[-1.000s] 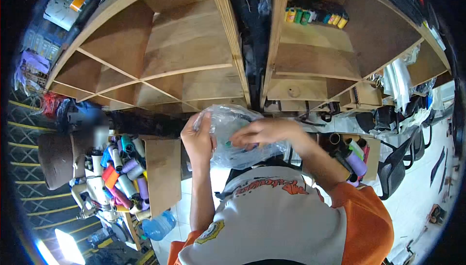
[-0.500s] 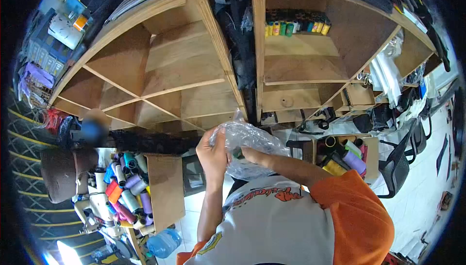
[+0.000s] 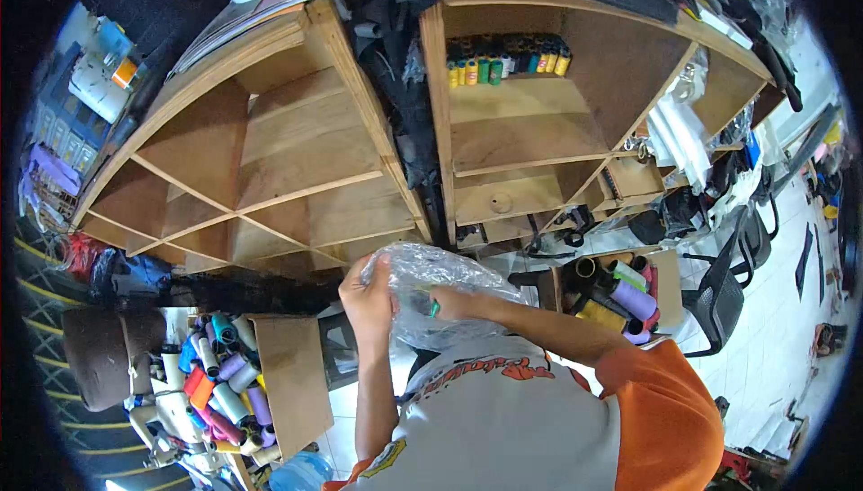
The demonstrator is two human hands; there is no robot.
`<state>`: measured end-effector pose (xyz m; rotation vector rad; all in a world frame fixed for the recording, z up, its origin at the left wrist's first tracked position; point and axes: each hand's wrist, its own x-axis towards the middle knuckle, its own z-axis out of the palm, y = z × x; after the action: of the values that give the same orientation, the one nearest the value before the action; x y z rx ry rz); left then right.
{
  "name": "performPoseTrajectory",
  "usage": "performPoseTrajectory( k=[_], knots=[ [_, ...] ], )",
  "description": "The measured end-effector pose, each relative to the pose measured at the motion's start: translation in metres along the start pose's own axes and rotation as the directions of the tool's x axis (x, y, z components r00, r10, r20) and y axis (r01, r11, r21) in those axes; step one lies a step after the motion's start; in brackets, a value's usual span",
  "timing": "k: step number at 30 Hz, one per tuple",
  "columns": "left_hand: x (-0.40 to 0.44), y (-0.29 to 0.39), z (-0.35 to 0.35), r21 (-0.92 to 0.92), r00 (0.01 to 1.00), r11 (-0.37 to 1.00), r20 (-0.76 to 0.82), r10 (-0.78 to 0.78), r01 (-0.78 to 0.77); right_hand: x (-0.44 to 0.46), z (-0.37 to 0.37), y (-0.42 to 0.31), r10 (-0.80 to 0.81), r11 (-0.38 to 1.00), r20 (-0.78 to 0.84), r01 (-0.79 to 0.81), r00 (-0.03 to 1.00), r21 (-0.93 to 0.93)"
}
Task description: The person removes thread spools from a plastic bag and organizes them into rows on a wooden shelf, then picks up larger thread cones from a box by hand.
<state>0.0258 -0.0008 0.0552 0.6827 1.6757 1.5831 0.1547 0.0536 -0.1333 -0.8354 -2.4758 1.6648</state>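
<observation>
The left hand is pinching the edge of a clear plastic bag between its fingers; the right hand is resting at the bag's middle, a small green item showing there, its grip unclear. Beyond the bag, wooden shelves are standing; right of it, thread spools are lying boxed.

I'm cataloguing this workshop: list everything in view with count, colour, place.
plastic bag: one, clear, centre
small item: one, green, centre
shelf units: two, brown, ahead
small tubes: several, mostly yellow, right shelf unit
cardboard boxes: two, brown, left and right
large spools: many, mixed colours, at both boxes
water bottle: one, blue, lower left
chairs: at least two, black, right
clutter: uncounted, mixed colours, edges
shirt: one, white and orange, bottom
left hand: one, bare, gripping bag
right hand: one, bare, at bag
</observation>
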Motion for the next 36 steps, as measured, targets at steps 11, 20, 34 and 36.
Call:
performPoseTrajectory(
  k=[11,20,34,36],
  knots=[
    [0.02,0.001,0.014,-0.044,1.0,0.999,-0.022,-0.003,0.002,-0.092,-0.118,-0.123,-0.216,0.94,-0.155,0.248,0.964,0.233],
    [0.017,-0.006,0.008,-0.013,1.0,1.0,0.025,-0.013,0.014,-0.045,-0.319,-0.085,-0.098,0.995,-0.955,0.0,0.28,-0.102],
    [0.005,-0.009,-0.014,0.068,0.991,0.996,-0.12,-0.052,0.061,0.063,-0.396,0.008,0.0,0.883,-0.954,-0.448,0.3,-0.141],
    [0.004,-0.01,-0.017,0.069,0.991,0.996,-0.124,-0.055,0.064,0.067,-0.391,0.015,-0.002,0.923,-0.973,-0.375,0.23,-0.091]
  ],
)
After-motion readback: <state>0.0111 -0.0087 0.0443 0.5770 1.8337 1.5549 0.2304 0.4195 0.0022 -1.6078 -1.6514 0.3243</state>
